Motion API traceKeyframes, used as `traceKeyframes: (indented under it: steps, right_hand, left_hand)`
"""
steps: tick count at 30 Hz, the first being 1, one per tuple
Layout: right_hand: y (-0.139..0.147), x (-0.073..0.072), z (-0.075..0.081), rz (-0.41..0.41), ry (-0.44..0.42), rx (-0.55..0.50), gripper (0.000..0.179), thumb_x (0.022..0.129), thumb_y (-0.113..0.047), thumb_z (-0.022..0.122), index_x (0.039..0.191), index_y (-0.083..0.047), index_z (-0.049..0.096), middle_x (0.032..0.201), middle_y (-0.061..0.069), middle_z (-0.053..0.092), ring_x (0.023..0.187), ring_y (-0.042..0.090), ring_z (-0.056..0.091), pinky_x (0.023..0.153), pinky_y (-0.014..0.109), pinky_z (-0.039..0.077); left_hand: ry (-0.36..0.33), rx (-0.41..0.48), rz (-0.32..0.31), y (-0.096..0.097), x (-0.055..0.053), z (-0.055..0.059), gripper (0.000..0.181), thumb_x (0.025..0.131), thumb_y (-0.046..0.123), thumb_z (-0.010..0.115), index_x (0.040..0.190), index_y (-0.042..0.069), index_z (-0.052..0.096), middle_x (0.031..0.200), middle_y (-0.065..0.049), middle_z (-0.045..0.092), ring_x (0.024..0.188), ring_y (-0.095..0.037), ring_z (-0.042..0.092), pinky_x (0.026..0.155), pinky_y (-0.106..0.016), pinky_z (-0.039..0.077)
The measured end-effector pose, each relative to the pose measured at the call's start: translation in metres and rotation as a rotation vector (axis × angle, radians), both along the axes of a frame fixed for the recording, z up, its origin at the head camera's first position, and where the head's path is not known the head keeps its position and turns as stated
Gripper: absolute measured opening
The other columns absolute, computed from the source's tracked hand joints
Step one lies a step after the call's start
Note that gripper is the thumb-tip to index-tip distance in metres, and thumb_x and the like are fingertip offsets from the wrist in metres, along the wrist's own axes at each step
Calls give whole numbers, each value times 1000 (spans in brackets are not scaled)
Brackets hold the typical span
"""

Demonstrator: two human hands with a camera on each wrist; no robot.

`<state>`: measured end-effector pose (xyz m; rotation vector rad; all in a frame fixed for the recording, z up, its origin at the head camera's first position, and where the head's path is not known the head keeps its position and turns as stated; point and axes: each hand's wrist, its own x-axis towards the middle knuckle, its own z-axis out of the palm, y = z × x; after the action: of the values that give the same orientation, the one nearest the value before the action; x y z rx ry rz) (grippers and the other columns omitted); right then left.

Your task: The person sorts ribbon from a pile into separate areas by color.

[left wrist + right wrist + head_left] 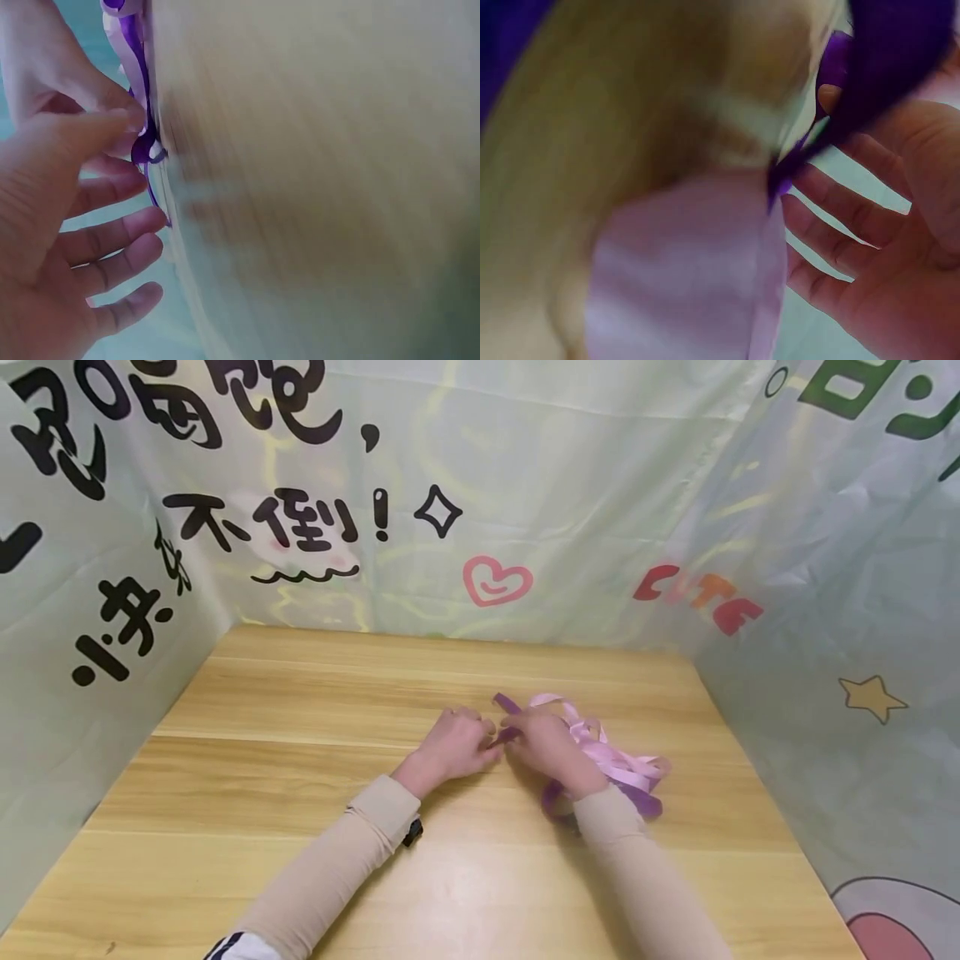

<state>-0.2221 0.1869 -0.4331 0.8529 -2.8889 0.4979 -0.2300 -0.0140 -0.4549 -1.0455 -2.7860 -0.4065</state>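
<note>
A purple ribbon (508,703) runs between the two hands over the wooden table. My left hand (459,745) pinches it with thumb and index finger, the other fingers loosely spread in the left wrist view. From the right, my right hand (546,742) pinches the same ribbon close to the left fingertips. A small bend of purple ribbon (142,146) shows at the fingertips in the left wrist view. Under and beyond the right hand lies a loose heap of pink ribbon (626,766) with purple lengths in it. Wide pink ribbon (690,262) fills the lower right wrist view.
The wooden table (300,693) has printed cloth walls (585,510) at its back and sides. Beige sleeves (330,868) cover both forearms, and a small black object (412,832) sits at the left cuff.
</note>
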Motion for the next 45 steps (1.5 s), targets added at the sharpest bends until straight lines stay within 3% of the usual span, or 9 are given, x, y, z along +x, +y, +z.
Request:
traceKeyframes:
  steps: [4,9,17,25,32,36,40,43,45]
  right_hand:
    - [-5,0,-4,-4,-23,18,21,88,-7,77,110,-9,77,98,9,78,89,29,71,82,45,60]
    - [-7,-2,-8,11,-5,20,13,89,-8,78,102,-9,78,94,8,78,89,30,72,83,45,60]
    - [-6,-4,-13,-7,55,27,8,91,-7,76,97,-5,81,91,9,76,87,28,71,83,41,60]
    - [-2,-6,-11,-53,18,38,8,92,-7,71,96,-5,78,90,10,72,83,27,68,80,40,59]
    - [7,-8,-8,-94,-44,45,10,95,-10,70,99,-3,76,91,11,70,85,28,67,81,43,58]
    - [16,-11,-8,-90,-86,-13,12,98,-11,66,96,-3,75,88,8,71,81,23,65,81,41,57]
    - [25,-14,-4,-90,-139,-102,16,99,-11,64,86,-5,71,74,3,64,66,16,56,69,35,52]
    - [31,-16,-2,-97,-147,-130,23,100,-11,63,79,-7,68,67,2,59,65,15,50,70,34,48]
    - [33,-17,-1,-109,-153,-138,23,102,-14,63,80,-8,68,74,4,63,71,17,52,77,39,49]
  left_hand:
    - [-47,-21,40,4,1,0,22,99,37,73,98,15,72,91,-3,68,93,-25,65,96,-53,54]
    - [-52,-42,49,5,1,-2,13,100,26,71,96,14,75,91,-5,69,92,-25,66,100,-58,54]
    - [-119,30,62,-4,-2,-1,12,99,18,69,89,16,75,81,1,66,81,-20,60,90,-48,52]
    - [-173,169,67,-21,-7,4,15,101,18,65,92,14,76,82,0,69,75,-17,59,74,-36,52]
    - [-280,252,119,-41,-11,15,19,105,18,60,98,11,77,84,0,67,72,-15,55,69,-31,47]
    - [-334,288,149,-56,-12,20,20,105,19,59,100,9,75,84,0,68,65,-13,54,63,-29,47]
    - [-357,309,193,-73,-13,24,20,105,19,58,99,9,74,85,-2,68,61,-14,55,62,-30,47]
    - [-357,311,217,-84,-13,25,22,105,19,57,98,8,74,86,-3,68,61,-14,55,64,-31,46]
    - [-353,308,225,-89,-13,25,22,104,19,57,98,8,74,86,-2,68,61,-13,54,66,-32,46]
